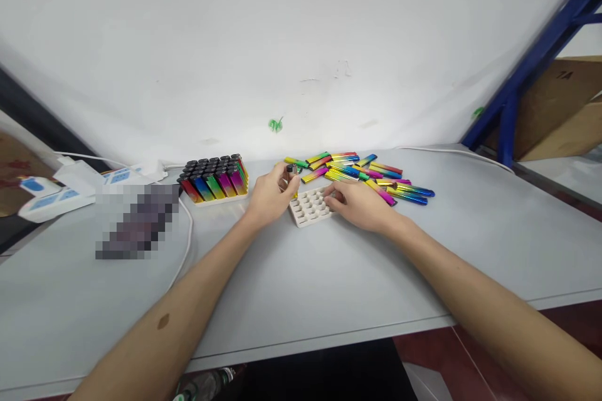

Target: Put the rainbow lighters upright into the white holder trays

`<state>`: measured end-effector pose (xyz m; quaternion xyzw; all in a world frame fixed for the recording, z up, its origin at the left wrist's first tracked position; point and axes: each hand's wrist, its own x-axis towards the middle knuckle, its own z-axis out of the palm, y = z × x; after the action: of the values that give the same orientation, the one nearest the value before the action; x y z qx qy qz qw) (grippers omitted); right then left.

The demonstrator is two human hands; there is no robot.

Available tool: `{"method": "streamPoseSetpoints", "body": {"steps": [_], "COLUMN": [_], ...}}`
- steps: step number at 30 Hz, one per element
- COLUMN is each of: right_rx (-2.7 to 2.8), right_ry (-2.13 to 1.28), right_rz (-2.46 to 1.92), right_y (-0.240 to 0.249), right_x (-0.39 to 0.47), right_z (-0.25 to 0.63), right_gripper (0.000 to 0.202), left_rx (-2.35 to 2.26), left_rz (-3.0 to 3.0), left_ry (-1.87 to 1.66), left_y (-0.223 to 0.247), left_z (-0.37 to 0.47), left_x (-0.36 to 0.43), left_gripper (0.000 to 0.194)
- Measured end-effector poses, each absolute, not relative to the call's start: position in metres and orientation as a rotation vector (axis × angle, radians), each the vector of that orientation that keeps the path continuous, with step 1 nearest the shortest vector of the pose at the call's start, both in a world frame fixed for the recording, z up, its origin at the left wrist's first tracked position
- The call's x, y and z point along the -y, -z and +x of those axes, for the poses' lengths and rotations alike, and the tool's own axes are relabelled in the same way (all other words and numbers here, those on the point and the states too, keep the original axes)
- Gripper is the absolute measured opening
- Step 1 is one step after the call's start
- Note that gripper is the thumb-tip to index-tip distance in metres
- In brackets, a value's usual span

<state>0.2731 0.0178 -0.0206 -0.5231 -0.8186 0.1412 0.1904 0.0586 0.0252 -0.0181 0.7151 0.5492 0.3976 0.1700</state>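
My left hand (274, 194) is closed around a lighter (292, 169), its dark metal top poking up between thumb and fingers. Most of the lighter's body is hidden, with a bit of yellow showing below. Just beneath sits a white tray (308, 208) with rows of holes, flat on the table. Its right end is gripped by my right hand (355, 203), which lies over it and hides that part. Behind both hands spreads a loose pile of shiny rainbow-coloured lighter bodies (345, 169). Left of my left hand stands a second tray packed with upright black-topped lighters (214, 178).
A grey table (301, 288) runs up to a white wall. Power strips (61, 197) and a white cable (189, 238) lie at the left, beside a blurred-out dark object (141, 222). A blue metal frame (508, 119) and cardboard boxes (555, 100) stand at right.
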Motion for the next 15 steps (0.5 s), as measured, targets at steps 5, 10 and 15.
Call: {"method": "streamPoseSetpoints", "body": {"steps": [5, 10, 15], "right_rx": [2.298, 2.298, 2.298], "right_ry": [-0.388, -0.327, -0.287], "right_rz": [-1.516, -1.558, -1.547], "right_y": [0.0189, 0.0185, 0.0201], "right_x": [-0.0168, -0.0166, -0.0174], "right_z": [0.2727, 0.2724, 0.2731], "right_gripper": [0.02, 0.021, 0.021], "left_rx": [-1.555, -1.501, -1.594], "left_rz": [2.039, 2.019, 2.146], "left_ry": [-1.11, -1.132, -1.021], "left_y": [0.0168, 0.0189, 0.0179], "left_z": [0.0575, 0.0534, 0.0544], "left_x": [-0.0249, -0.0276, -0.0263], "left_gripper": [0.015, 0.018, 0.021]}}
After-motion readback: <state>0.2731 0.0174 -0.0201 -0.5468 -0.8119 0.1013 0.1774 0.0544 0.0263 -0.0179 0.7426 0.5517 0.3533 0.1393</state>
